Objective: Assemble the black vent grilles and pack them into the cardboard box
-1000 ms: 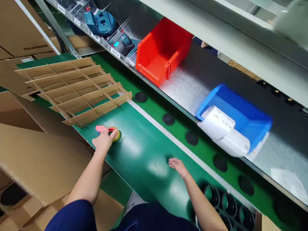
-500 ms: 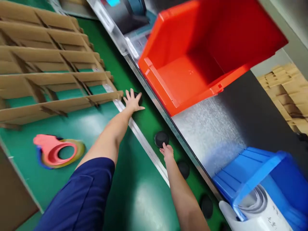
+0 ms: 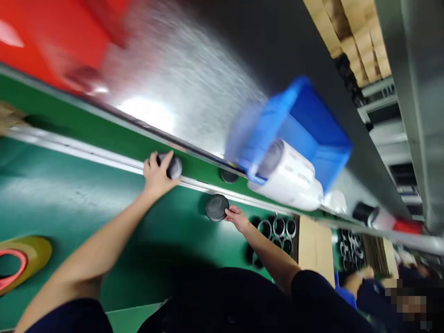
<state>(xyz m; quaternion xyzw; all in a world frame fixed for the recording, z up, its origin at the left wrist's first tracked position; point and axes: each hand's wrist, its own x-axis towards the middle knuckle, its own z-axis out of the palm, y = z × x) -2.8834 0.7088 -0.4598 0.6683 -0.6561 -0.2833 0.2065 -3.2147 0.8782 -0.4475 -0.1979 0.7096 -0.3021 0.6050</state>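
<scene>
Black, round and flat, one disc [image 3: 175,167] is in your left hand [image 3: 157,175], slightly left of the frame's centre; your thumb and fingers are spread around it, gripping it beside the white strip [image 3: 104,160]. Your right hand [image 3: 237,218], right of that, pinches a second disc [image 3: 216,207] by its right edge, over the green table [image 3: 173,231]. A third disc [image 3: 229,175] lies above your right hand on the green band [image 3: 199,170], just below the blue bin [image 3: 314,143]. White rolls [image 3: 293,178] sit at that bin's lower left, right of the frame's centre. The red bin [image 3: 52,46], blurred, fills the upper left corner. At the lower left edge you have the yellow tape roll [image 3: 40,256] with its pink-red ring. Dark rings [image 3: 278,226] stand grouped near your right forearm, left of a cardboard piece [image 3: 315,243]. Another person [image 3: 376,296] shows at the lower right.
</scene>
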